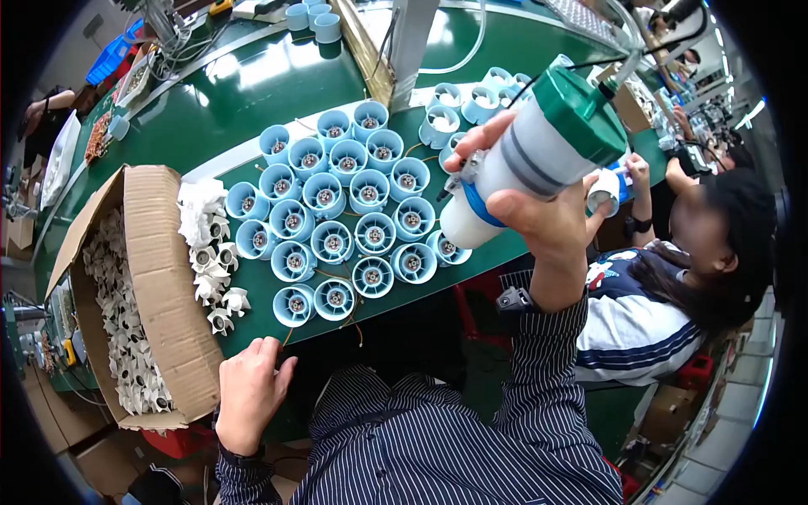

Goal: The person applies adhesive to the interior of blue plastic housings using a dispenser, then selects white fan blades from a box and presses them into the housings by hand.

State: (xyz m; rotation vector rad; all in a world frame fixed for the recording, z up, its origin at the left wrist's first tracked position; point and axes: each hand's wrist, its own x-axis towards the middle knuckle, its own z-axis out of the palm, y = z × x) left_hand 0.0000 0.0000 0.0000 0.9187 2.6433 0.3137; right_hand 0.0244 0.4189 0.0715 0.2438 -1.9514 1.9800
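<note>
Raised over the right side of the table, my right hand (551,225) is wrapped round a white cylindrical canister (530,143). This canister has a green screw cap (581,109) with a hose, a blue band and a small metal fitting on its side. It is tilted, cap end up and to the right. Below it stand rows of light-blue round housings (370,192), open side up, with metal centres and thin wires. My left hand (251,389) is at the table's front edge by the box, its fingers curled together and thumb sticking out, nothing visible in it.
An open cardboard box (172,295) full of small white impellers stands at left; more white impellers (210,269) lie beside it. A metal post (412,42) rises behind the housings. At right a person (640,295) sits close by, handling a white-and-blue part (603,195).
</note>
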